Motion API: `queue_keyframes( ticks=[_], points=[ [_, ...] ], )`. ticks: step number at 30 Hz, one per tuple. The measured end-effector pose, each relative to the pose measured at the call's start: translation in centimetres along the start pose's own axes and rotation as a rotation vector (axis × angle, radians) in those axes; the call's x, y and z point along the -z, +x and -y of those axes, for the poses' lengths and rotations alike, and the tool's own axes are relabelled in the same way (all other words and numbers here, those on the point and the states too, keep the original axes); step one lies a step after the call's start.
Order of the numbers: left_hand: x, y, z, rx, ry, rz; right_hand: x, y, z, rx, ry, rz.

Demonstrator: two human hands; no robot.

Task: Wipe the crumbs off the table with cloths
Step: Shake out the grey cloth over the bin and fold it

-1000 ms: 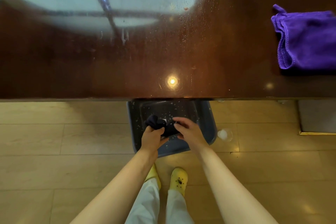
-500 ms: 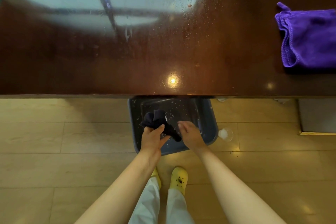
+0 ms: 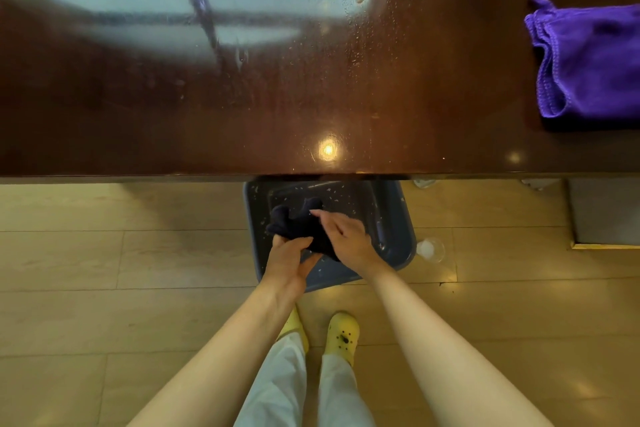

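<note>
1. We stand at the near edge of the desk, both arms reaching down below it over a dark blue bin that sits on the floor, partly tucked under the desk's near edge.
2. Our left hand is clamped on a dark cloth, gripping its bunched lower end; our right hand lies against the cloth's right side with fingers partly spread, brushing or pinching it, and we cannot tell whether it truly grips.
3. Pale specks lie scattered on the bin's inner walls and floor, so we judge that crumbs are being shaken or rubbed off the cloth into it.
4. A purple cloth lies folded near the desk's right edge, well apart from our hands and untouched.
5. The desk's near strip looks mostly clean and glossy, but fine specks and a small orange crumb show toward the far edge, right of centre.
6. We judge the task partly done: the far part of the desk is left to wipe.
</note>
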State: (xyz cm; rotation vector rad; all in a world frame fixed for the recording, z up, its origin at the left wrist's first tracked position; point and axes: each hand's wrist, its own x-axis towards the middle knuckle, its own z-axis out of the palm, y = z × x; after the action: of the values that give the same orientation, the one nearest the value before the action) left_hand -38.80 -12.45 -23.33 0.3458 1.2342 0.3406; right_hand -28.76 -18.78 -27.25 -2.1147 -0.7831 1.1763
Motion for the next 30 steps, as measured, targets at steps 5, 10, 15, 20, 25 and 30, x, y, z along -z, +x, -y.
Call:
queue_keyframes(
  ticks=[5, 10, 15, 20, 25, 30],
  points=[
    [0.4, 0.1, 0.3, -0.003, -0.107, -0.028, 0.6, -0.7, -0.5, -0.369, 0.162, -0.141],
    [0.5, 0.8, 0.4, 0.025, -0.185, -0.039, 0.2, -2.6, 0.1, -0.696, 0.779, 0.056],
    [1.3, 1.7, -0.5, 0.160, -0.200, -0.069, 0.1, -2.4, 1.1, -0.473, 0.670, -0.102],
    [1.1, 3.1, -0.5, 0.035, 0.156, -0.284, 1.3, -2.0, 1.4, -0.342, 0.229, -0.303],
    [-1.0, 1.7, 0.2, -0.068, 0.386, -0.144, 0.0, -1.6, 2.8, -0.119, -0.080, -0.271],
    [-0.8, 1.9, -0.1, -0.040, 0.309, -0.189, 1.2, -1.6, 1.7, -0.137, 0.031, -0.316]
  ],
)
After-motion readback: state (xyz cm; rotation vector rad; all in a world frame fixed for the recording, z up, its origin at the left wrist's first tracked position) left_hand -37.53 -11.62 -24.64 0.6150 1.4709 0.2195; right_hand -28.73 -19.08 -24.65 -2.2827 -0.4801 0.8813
